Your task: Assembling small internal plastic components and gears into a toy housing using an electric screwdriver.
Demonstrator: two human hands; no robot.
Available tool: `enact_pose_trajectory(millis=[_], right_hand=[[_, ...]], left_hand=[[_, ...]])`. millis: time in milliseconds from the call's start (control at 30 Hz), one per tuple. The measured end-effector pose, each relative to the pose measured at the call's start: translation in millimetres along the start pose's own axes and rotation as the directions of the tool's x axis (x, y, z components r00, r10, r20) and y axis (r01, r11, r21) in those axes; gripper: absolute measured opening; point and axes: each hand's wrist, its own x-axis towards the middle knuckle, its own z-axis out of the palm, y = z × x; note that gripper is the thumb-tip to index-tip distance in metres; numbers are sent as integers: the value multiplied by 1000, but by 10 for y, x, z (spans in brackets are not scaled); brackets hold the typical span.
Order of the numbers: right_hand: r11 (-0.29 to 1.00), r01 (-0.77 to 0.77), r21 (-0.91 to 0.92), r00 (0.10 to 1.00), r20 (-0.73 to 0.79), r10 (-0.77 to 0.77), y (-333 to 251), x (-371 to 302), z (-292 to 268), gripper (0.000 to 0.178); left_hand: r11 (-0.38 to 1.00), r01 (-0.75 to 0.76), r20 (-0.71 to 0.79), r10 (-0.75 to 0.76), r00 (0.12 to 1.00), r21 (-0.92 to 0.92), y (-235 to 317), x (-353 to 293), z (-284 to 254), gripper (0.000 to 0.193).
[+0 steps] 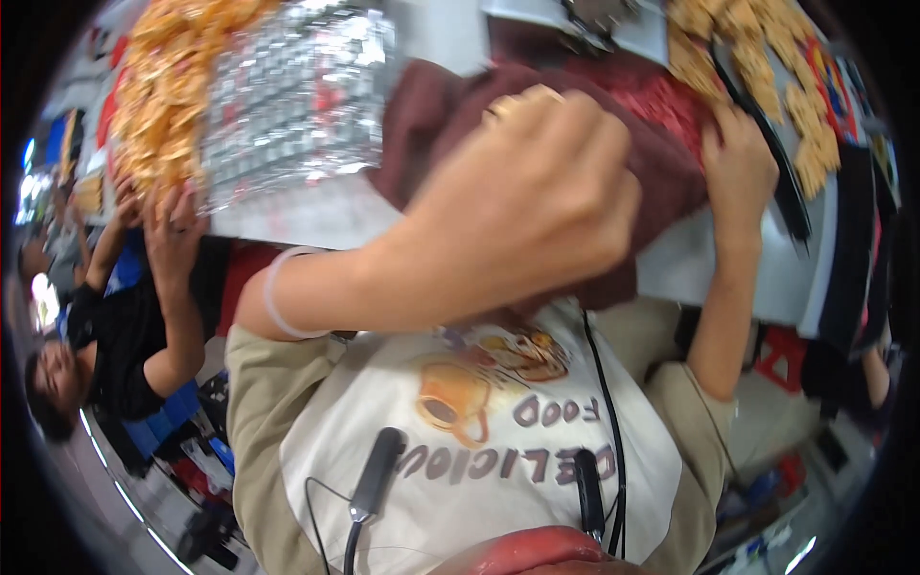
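A maroon cloth lies bunched on the table in front of me, with a brighter red, rough-textured part at its far right. Raised over the cloth, close to the camera and slightly blurred, is my left hand, its fingers curled into a fist. A small yellowish-gold thing shows at the far side of that fist; what it is I cannot make out. My right hand pinches the right edge of the cloth beside the red part. The fist hides the middle of the cloth.
Shiny clear plastic packaging covers the table at left, beside a heap of orange pieces. Tan pieces and a curved black strip lie at right. A co-worker's hands are at the orange heap. Dark cables hang over my apron.
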Motion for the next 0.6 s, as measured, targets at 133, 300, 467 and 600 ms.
enact_pose_trajectory(millis=[133,300,467,600], right_hand=[[998,-40,43,998,-42,42,29,-17,80,25],[967,-70,246,995,-50,84,-13,31,24,21],[948,-92,306,992,-56,115,-41,31,7,25],[886,-25,463,982,-153,108,-49,41,-86,29]], left_hand=[[1000,-20,-87,19,996,-6,-116,25,46,11],[978,20,-126,6,992,206,54,-20,9,10],[982,66,-47,-58,997,177,40,-93,89,15],[981,140,-81,-152,985,-135,-16,-164,87,23]])
